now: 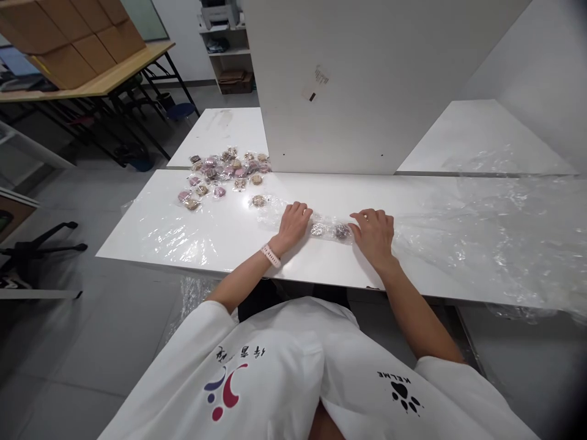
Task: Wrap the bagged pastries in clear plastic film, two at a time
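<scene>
Near the worktop (321, 189)'s front edge, our left hand (292, 223) and right hand (375, 235) rest half-curled on film (463, 232), a dark piece (342, 231) between them; whether either grips, we cannot tell; packets (239, 173) heap across the far edge's left part; beyond, we see a panel (358, 73), shelves (229, 52), cartons (87, 52) on a table (132, 63), grey floor (92, 360).

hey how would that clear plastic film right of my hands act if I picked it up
The clear film will probably flop, since it lies in loose wrinkles. It looks thin and likely light: the white table shows through. Its glossy shine suggests it may slip.
</scene>
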`<state>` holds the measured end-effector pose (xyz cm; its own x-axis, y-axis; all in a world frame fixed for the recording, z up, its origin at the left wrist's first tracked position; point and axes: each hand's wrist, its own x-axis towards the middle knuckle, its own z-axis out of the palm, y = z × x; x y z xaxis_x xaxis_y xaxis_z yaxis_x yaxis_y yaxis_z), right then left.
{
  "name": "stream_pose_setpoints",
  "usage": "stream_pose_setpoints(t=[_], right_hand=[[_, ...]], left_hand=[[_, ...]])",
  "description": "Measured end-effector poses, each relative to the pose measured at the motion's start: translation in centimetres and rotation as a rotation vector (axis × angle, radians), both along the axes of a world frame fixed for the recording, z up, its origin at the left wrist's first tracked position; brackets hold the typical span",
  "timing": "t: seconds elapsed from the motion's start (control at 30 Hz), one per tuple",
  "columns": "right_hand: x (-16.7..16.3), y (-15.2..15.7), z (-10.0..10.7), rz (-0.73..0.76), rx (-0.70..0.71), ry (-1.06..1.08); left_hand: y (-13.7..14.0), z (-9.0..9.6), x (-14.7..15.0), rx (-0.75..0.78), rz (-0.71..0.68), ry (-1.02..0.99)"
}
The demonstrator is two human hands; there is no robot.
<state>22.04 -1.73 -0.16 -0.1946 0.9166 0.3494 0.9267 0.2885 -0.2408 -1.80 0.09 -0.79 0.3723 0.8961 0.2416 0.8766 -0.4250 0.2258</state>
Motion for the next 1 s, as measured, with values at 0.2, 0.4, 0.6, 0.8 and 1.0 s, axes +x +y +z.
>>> stream_pose_setpoints(t=[0.2, 0.4, 0.6, 0.8, 1.0], right_hand=[[-1.5, -3.4, -2.5, 0.16, -0.012, 0.057], [-1.9, -3.6, -3.0, 0.112, 0.017, 0.067], [-4.4, -3.3, -2.3, 0.298, 0.045, 0.03], [-5.6, -2.4, -3.2, 0.393, -0.091, -0.015], [-5.6, -2.1, -3.2, 0.353, -0.148, -0.025]], left_hand=[[-4.1, -0.4, -0.5, -0.073, -0.084, 0.002], [-7.6, 2.2, -0.6, -0.379, 0.2, -0.805], [-7.7, 2.1, -1.5, -0.949, 0.547, -1.678], [-3.4, 2.1, -1.1, -0.799, 0.563, -1.501], [-4.3, 0.6, 4.0, -0.463, 0.167, -0.966]])
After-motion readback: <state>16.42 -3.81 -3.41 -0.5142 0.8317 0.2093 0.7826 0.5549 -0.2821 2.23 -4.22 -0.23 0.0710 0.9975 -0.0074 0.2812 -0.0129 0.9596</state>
